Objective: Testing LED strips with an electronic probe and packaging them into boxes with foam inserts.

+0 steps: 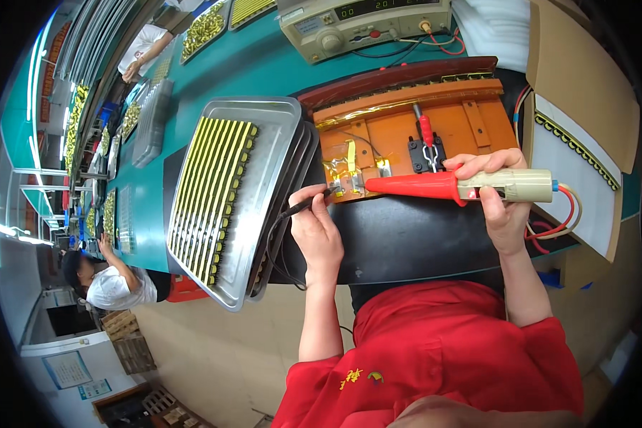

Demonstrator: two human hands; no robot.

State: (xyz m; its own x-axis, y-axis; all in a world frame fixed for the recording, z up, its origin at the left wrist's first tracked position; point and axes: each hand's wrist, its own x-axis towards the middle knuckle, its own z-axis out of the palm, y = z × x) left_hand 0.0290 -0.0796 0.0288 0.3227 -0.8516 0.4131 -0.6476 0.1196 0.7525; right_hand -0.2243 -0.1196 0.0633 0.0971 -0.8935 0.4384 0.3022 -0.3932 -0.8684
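Observation:
My right hand [498, 187] is closed around the beige grip of a test probe [417, 186] with a long red cone. The cone's tip points left, at small metal-and-yellow-taped parts [351, 184] on the front edge of an orange fixture [399, 135]. Pinched in my left hand [317, 222] is a thin black test lead probe [298, 207], its tip close to the leftmost of those parts. Whether either tip touches them I cannot tell. Behind the red cone stands a toggle clamp [426, 135] with a red handle, mounted on the fixture.
Left of the fixture, stacked metal trays [253, 121] hold rows of yellow-and-black strips [210, 192]. A bench tester [364, 28] with cables stands at the back. To the right is a cardboard box [585, 64] with white foam and one strip [576, 148]. Two other people work farther left.

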